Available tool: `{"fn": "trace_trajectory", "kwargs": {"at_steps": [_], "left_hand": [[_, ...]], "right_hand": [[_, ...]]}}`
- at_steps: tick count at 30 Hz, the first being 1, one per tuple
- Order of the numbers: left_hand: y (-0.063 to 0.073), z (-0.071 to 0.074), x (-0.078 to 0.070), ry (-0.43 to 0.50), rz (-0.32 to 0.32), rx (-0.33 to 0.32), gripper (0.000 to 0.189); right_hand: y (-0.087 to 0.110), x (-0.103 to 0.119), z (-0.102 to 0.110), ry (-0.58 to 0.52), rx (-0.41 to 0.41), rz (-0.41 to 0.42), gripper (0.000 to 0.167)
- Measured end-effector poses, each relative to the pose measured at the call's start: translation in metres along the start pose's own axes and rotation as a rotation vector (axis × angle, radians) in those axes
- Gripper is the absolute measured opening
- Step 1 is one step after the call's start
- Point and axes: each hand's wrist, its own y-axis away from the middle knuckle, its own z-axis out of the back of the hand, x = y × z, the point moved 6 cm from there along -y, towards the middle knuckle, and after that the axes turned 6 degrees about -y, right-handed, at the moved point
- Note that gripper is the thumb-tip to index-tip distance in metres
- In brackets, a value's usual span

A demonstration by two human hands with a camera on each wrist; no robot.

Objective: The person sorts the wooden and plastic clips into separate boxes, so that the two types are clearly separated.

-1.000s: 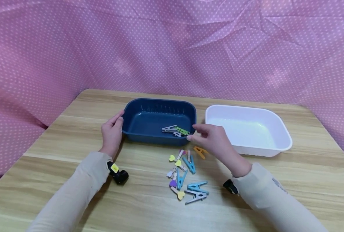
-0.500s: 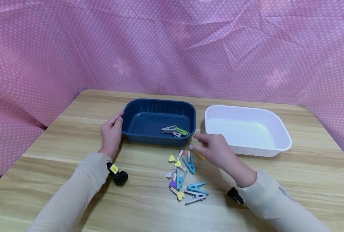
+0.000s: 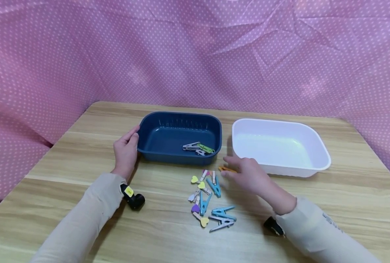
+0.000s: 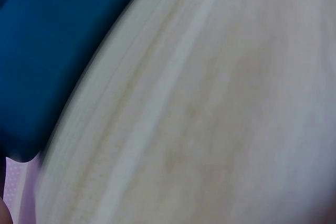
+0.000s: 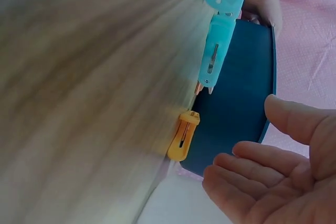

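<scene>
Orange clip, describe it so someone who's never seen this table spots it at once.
On the wooden table, find the dark blue tray and, to its right, the white tray. In front of the gap between them, by the right hand, lies the orange clip. It alone has an orange body; nearest it are light blue clips and heart-topped clips.

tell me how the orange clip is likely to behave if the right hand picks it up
The orange clip looks like stiff plastic, so it probably won't flop. It is far smaller than the blue tray, so likely light and easily nudged. It shows what looks like a spring, so it may give when squeezed.
</scene>
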Motion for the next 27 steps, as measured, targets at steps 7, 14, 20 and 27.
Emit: {"fn": "trace_trajectory", "kwargs": {"at_steps": [7,14,20,27], "left_hand": [[0.000,0.000,0.000,0.002,0.000,0.000,0.032],[0.000,0.000,0.000,-0.006,-0.016,-0.004,0.032],[0.000,0.001,0.001,0.011,0.001,-0.010,0.031],[0.000,0.000,0.001,0.025,0.021,-0.006,0.031]], "right_hand": [[-0.002,-0.007,-0.007,0.024,0.110,-0.030,0.053],[-0.004,-0.013,-0.010,0.056,0.167,-0.064,0.054],[-0.005,-0.014,-0.014,0.097,0.205,-0.038,0.053],[-0.008,-0.015,-0.014,0.106,0.190,-0.036,0.052]]}}
